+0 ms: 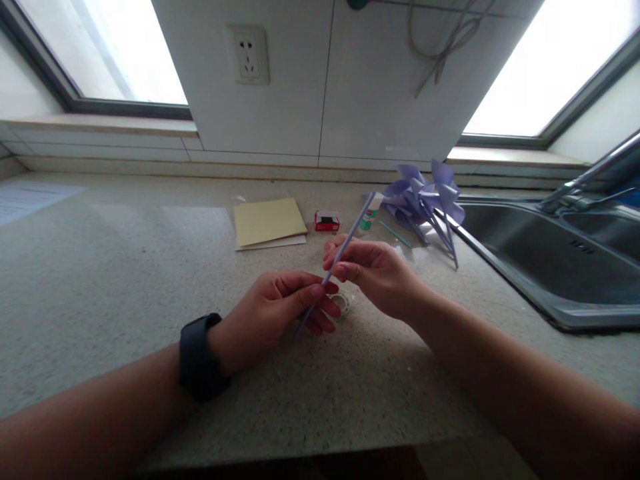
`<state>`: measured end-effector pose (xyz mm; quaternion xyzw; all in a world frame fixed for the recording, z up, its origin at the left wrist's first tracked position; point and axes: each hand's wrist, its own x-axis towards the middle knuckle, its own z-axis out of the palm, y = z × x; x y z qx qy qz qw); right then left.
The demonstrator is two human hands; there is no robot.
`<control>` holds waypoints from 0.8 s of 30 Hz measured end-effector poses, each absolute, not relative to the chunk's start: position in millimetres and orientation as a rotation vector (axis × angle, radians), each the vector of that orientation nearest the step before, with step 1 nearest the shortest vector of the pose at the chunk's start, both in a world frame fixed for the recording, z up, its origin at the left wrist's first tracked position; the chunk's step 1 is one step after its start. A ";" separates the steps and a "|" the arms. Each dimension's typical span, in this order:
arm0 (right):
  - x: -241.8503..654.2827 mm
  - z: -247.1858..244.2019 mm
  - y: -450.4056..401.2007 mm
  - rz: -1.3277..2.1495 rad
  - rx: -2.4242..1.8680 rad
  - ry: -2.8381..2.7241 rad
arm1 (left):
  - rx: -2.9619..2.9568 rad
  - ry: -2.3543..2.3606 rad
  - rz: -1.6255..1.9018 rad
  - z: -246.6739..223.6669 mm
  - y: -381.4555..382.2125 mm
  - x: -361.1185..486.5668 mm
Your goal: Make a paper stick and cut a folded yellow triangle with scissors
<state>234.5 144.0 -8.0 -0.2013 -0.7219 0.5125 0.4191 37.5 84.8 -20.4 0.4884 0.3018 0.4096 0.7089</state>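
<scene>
The left hand [273, 307] holds a thin purple stick [359, 224] between its thumb and fingers. The right hand [383, 273] pinches the same stick a bit higher up, just beside the left hand's fingertips. The stick leans, with its top end poking up past the right hand and its low end sticking out under the left hand. A small round roll [341, 304] (it looks like tape) sits just past the left hand's fingertips, on the counter [125, 267]. A dark watch [203, 357] is on the left wrist.

Beyond the left hand lies some yellow paper [270, 221] with a white sheet peeking out under it. Beyond the right hand are a little red box [327, 225], a glue stick [369, 219] and a thin green stick [395, 234]. Farther to the right hand's right are purple pinwheels [417, 193], near the sink [505, 273].
</scene>
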 end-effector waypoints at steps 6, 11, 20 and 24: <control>232.5 -5.1 141.6 1.300 -0.531 -1.735 | 1.209 0.855 1.013 -19.1 87.6 38.4; 230.2 -5.2 141.8 1.227 -0.606 -1.686 | 1.256 0.971 1.021 -19.8 86.3 38.8; 230.6 -3.6 140.6 1.175 -0.552 -1.753 | 1.377 0.974 0.975 -18.4 86.8 39.1; 231.6 -5.6 141.1 1.212 -0.495 -1.752 | 1.365 0.953 0.964 -18.7 85.1 37.8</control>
